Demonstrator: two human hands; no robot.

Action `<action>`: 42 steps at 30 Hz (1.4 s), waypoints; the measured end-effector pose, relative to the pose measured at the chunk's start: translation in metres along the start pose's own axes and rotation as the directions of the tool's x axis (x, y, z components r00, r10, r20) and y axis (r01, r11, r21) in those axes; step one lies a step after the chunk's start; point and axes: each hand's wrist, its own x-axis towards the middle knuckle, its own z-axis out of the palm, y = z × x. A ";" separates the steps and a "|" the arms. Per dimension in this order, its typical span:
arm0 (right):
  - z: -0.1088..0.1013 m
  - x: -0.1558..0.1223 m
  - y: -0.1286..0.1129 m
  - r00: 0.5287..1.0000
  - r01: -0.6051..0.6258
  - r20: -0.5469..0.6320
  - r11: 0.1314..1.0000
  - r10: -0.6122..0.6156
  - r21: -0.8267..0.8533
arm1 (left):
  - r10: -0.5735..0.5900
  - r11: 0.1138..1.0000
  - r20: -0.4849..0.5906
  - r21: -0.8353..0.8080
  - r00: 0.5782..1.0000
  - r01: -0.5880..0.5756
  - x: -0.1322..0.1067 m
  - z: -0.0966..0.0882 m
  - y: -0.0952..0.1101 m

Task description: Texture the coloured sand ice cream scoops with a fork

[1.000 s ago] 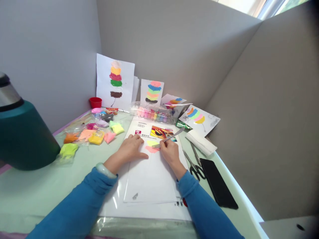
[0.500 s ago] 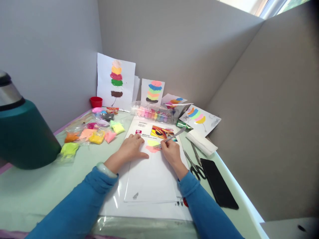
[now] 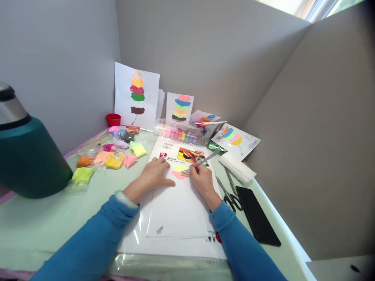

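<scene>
In my right hand (image 3: 202,179) is a metal fork (image 3: 209,157), its tines pointing left over a pink patch of clay (image 3: 178,175) on a white sheet of paper (image 3: 178,210). A yellow patch (image 3: 179,168) lies just above the pink one. My left hand (image 3: 155,174) rests flat at the sheet's left side, thumb stretched toward the pink patch and fingers apart, holding nothing. Beneath the sheet is a white paper pack (image 3: 131,242) with a colourful printed label.
Bagged coloured clay (image 3: 113,160) lies to the left, near a teal bottle (image 3: 32,156) and a red cup (image 3: 113,119). Pictures of stacked coloured bands (image 3: 137,95) stand behind. On the right are scissors (image 3: 233,200), a black phone (image 3: 258,216) and a white paper roll (image 3: 237,167).
Almost nothing differs. The fork and my right hand have shifted very slightly; my left hand stays in place.
</scene>
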 end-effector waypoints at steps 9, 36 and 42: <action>0.012 -0.003 -0.013 0.997 0.028 0.066 0.993 -0.036 0.119 | 0.033 0.999 -0.019 0.025 0.999 -0.032 0.001 0.005 -0.006; 0.007 0.009 -0.008 0.989 -0.148 0.037 0.963 0.143 0.225 | 0.046 0.998 0.037 0.045 0.998 -0.048 -0.003 -0.004 0.001; 0.016 0.021 -0.013 0.981 -0.192 0.033 0.970 0.189 0.150 | 0.065 0.996 0.018 0.058 0.998 -0.066 -0.003 -0.001 -0.001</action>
